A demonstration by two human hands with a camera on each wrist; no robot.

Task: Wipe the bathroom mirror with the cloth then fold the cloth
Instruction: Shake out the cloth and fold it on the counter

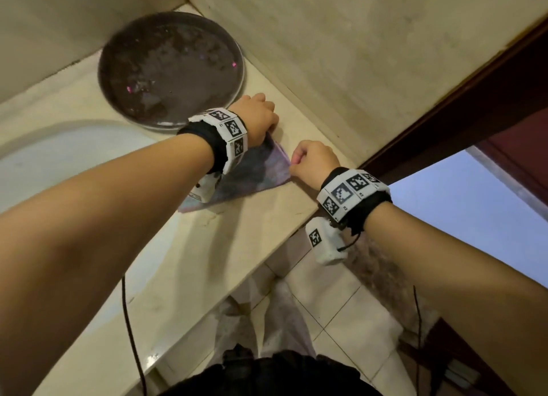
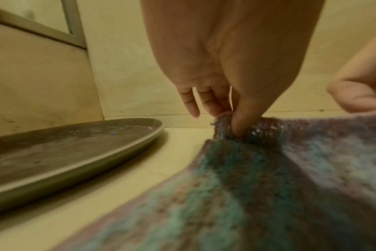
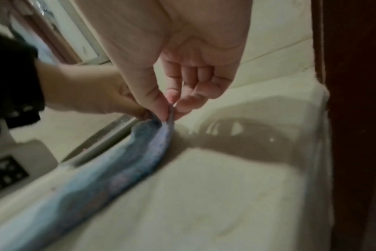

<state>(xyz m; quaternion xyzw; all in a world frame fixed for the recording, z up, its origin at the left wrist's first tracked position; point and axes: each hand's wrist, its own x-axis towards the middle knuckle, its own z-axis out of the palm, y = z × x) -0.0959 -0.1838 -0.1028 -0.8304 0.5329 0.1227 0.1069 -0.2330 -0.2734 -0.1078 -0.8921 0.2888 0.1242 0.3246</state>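
Observation:
A mottled blue-and-purple cloth (image 1: 255, 170) lies on the cream counter (image 1: 189, 247) beside the wall. My left hand (image 1: 258, 115) pinches its far corner between thumb and fingers (image 2: 243, 118), lifting that corner of the cloth (image 2: 258, 178) slightly. My right hand (image 1: 314, 161) pinches the near right corner of the cloth (image 3: 152, 152) between thumb and forefinger (image 3: 159, 105). A corner of the mirror frame (image 2: 73, 28) shows up on the wall in the left wrist view.
A round dark metal tray (image 1: 169, 69) sits on the counter just left of the cloth. The white basin (image 1: 59, 170) lies to the left. Tiled walls close the corner, a dark wooden door frame (image 1: 444, 105) stands at the right, and floor tiles (image 1: 341, 321) show below the counter edge.

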